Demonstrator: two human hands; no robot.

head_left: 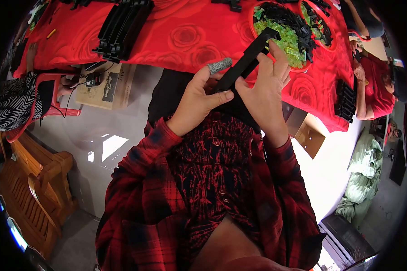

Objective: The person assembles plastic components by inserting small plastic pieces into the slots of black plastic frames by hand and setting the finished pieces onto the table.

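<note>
My left hand [195, 101] is closed round the lower end of a long black plastic bar [245, 62], its thumb lying across it. One finger of that hand wears a grey speckled finger cover [220, 65]. The bar is tilted, its far end up and to the right, in front of the red table. My right hand [267, 92] grips the bar's right side between thumb and fingers, with a fingertip near the hooked far end. Whether a small part sits under those fingers cannot be made out. Beyond the bar, a red-rimmed basin [290, 56] holds yellow-green clear pieces and black pieces.
Similar black bars [122, 31] are stacked at the table's left, on a red rose-patterned cloth [185, 38]. A second basin [319, 27] stands at right, near more black parts [345, 100]. Other people sit at both sides. A cardboard box [105, 88] and wooden chair [40, 194] are left.
</note>
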